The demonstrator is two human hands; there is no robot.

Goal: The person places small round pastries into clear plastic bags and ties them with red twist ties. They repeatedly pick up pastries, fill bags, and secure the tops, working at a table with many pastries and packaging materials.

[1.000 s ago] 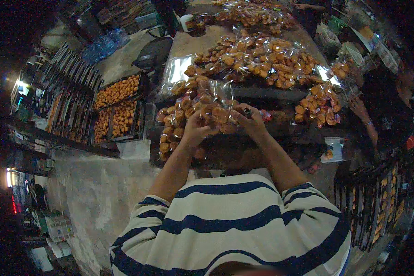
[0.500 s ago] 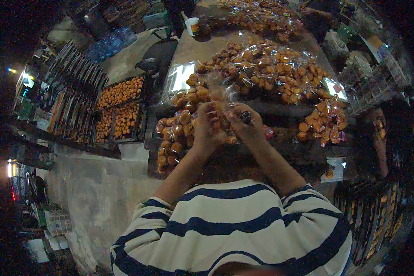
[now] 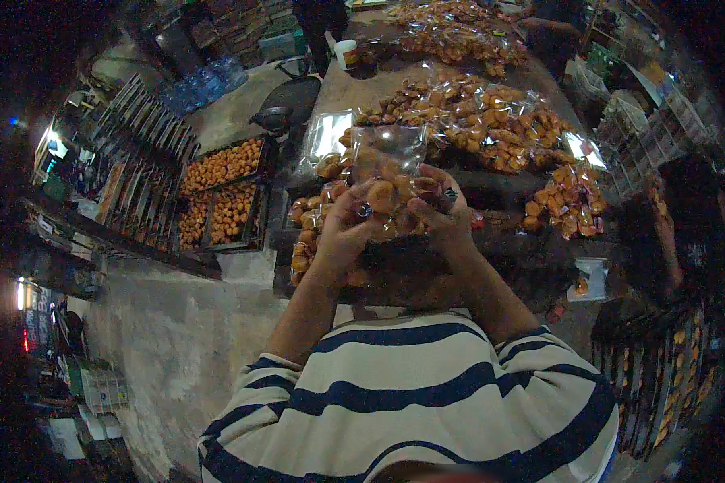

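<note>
Clear bag of small round buns (image 3: pixel 388 179), held between both hands over the near side of the table (image 3: pixel 376 90).
The left hand (image 3: pixel 346 229) grips the bag's left side, the right hand (image 3: pixel 449 216) its right, the buns low and the clear film spread flat above them, pointing away from the body. Even, light pressure from both sides should spare the buns from crushing; keeping their weight low should leave the film smooth. Filled bags (image 3: pixel 503 121) lie heaped beyond.
</note>
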